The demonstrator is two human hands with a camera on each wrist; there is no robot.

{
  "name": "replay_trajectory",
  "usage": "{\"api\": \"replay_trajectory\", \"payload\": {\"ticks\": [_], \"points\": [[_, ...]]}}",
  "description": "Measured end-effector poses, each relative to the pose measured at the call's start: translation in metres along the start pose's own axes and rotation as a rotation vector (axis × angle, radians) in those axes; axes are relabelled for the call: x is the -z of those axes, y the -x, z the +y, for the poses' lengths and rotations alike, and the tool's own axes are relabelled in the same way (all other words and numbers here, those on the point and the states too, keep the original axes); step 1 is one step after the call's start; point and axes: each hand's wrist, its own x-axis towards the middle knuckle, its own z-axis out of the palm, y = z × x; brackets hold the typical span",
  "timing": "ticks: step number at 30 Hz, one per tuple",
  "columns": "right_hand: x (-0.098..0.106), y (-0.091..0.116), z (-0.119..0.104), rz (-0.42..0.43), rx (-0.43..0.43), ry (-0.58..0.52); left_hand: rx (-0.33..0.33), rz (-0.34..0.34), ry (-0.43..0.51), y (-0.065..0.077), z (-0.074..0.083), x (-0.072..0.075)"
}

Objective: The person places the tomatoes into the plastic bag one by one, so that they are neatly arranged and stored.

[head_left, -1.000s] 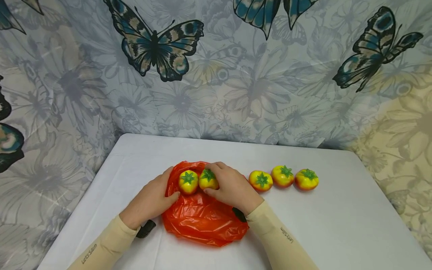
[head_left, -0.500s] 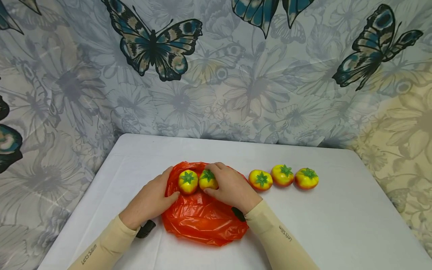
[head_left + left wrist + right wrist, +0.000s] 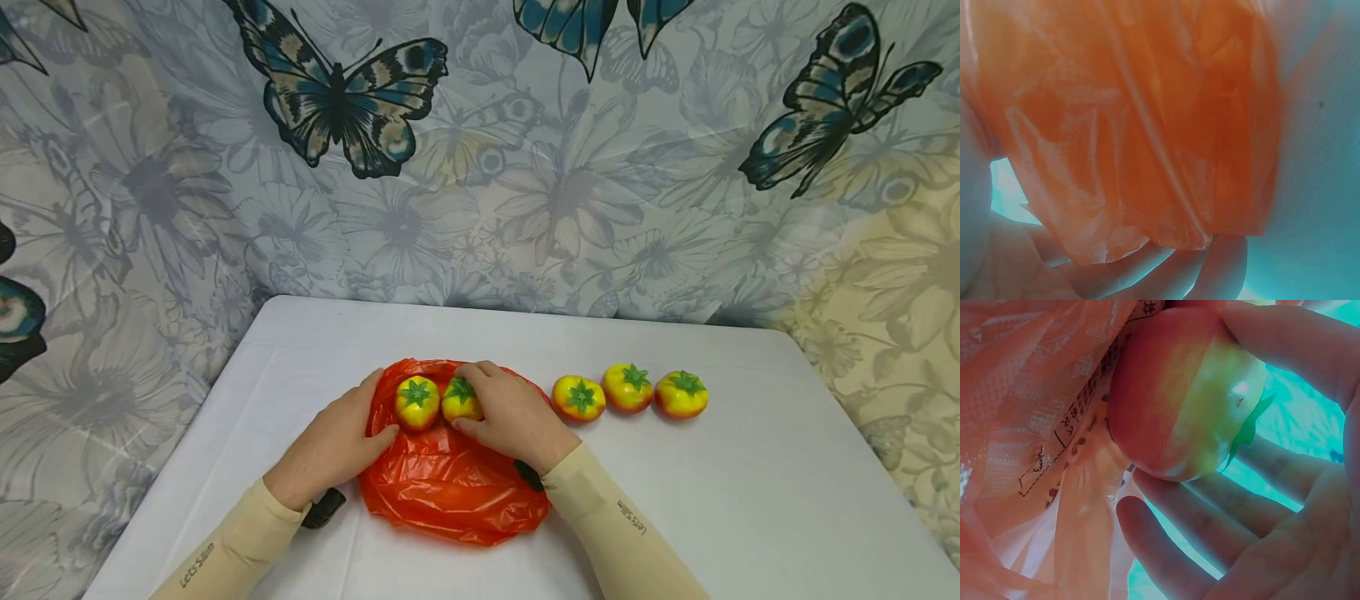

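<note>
In the head view, a crinkled red plastic bag lies on the white table. My left hand grips its left side between thumb and fingers; the left wrist view is mostly filled by the plastic, with curved fingers under it. Against the bag's upper part sits a yellow-and-red tomato with a green star-shaped calyx. Just right of it, my right hand holds a second tomato, thumb on one side and fingers on the other. Printed dark characters show on the plastic behind that tomato.
Three more tomatoes stand in a row to the right: a near one, a middle one and a far-right one. A black wrist device shows by the left sleeve. Butterfly-patterned cloth hangs behind the table's back edge.
</note>
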Motion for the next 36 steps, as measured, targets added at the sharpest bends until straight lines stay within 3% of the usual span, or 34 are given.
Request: {"api": "replay_trajectory", "payload": {"ticks": [36], "points": [[-0.0015, -0.0015, -0.0002, -0.064, -0.040, -0.016, -0.010, 0.014, -0.017, 0.0010, -0.0004, -0.0010]]}}
